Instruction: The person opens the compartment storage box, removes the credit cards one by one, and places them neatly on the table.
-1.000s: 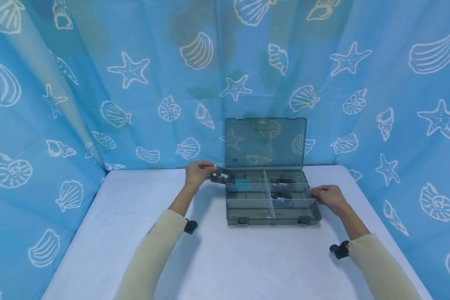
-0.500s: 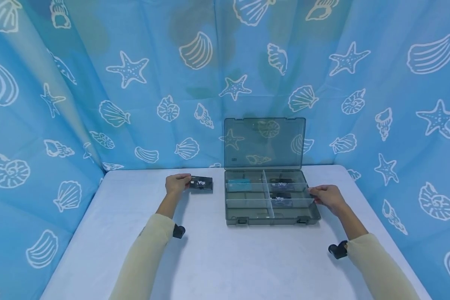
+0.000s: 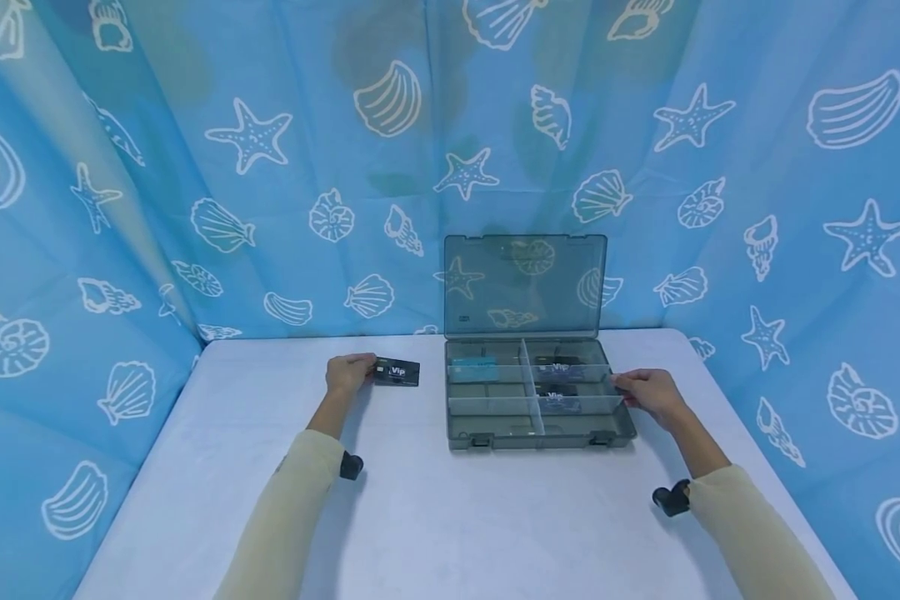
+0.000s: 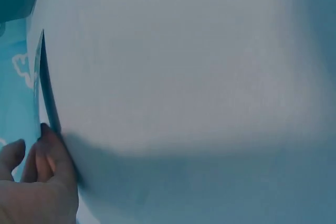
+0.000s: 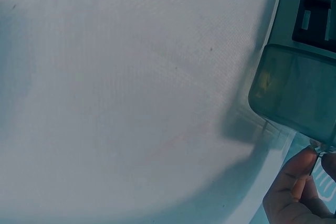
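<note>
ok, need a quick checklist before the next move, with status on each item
1. Lid up: ok, standing open at the back of the box.
2. Box held: ok, right hand pinches its right side.
3. Outside card clear of box: ok, left of it and apart.
4. Left hand free: not ok, its fingers touch the outside card.
5. Left grip firm: cannot tell; thumb looks apart from the card in the left wrist view.
6. Blue card inside: ok, box's left half.
</note>
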Available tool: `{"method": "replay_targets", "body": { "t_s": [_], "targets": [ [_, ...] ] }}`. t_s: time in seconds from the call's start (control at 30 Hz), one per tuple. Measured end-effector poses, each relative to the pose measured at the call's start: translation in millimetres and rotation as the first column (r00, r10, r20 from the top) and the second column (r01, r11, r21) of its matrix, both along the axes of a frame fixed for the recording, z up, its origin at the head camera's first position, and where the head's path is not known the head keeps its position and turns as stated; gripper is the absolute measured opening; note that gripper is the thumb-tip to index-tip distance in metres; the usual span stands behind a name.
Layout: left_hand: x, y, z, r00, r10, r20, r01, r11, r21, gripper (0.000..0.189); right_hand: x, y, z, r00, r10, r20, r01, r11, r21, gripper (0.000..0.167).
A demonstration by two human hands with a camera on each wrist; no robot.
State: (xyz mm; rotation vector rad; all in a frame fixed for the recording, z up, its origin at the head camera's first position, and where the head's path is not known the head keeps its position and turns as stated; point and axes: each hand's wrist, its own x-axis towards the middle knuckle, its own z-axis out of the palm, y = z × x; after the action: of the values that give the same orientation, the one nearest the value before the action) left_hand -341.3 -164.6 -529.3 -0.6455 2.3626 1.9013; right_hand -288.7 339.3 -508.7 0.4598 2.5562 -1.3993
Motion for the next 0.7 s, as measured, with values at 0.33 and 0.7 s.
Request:
{"method": "replay_targets", "body": {
  "t_s": [0.33, 0.7],
  "targets": [
    [0.8, 2.1, 7.3, 0.992, -0.121, 0.045, 0.128, 0.962, -0.242, 0.035, 4.6, -2.1, 4.1, 1.000, 0.005, 0.009, -0.005, 1.000, -0.006, 0.051],
    [0.4, 15.6, 9.6, 0.975, -0.221, -0.015, 0.171, 0.796, -0.580, 0.037, 1.8, 0.8, -1.2, 1.000, -0.027, -0.001, 0.027, 1.000, -0.001, 0.051]
  ]
}}
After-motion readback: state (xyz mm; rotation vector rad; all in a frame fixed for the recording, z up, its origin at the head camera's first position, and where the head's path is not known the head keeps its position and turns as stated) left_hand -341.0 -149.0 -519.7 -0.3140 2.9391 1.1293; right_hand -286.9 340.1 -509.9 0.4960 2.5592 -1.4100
